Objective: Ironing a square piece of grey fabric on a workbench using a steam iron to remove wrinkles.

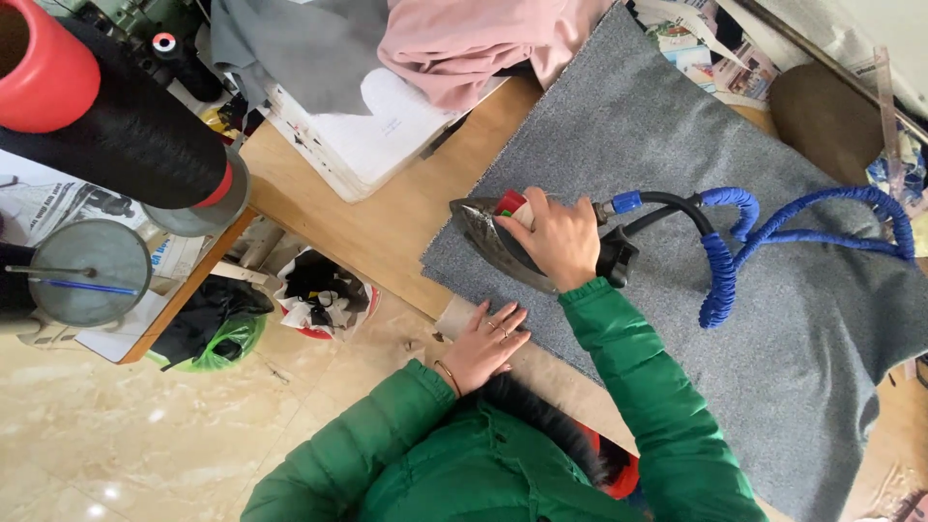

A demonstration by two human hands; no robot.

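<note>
Right hand closed around the handle of a dark grey metal steam iron, grip wrapped tight, fingers curled over the top. Iron rests flat on a grey felt-like ironing mat, at the mat's corner nearest the person, pointed nose toward the bare wood beyond the mat's edge. A small red and green part sits on top of the iron, just ahead of the fingers.

Left hand lies flat, fingers spread and holding nothing, on a strip of tan cloth just beside the mat's near edge, close to the iron. Rings and a thin bracelet show on it.

From the iron's rear, a black hose wrapped in blue coiled sleeve loops across the mat, away from the iron.

Wooden surface carries the mat. Past the iron's nose: a white open book, pink fabric and grey fabric heaped on it. Well apart from the iron, a large black thread cone on a red core. Both sleeves green, padded.
</note>
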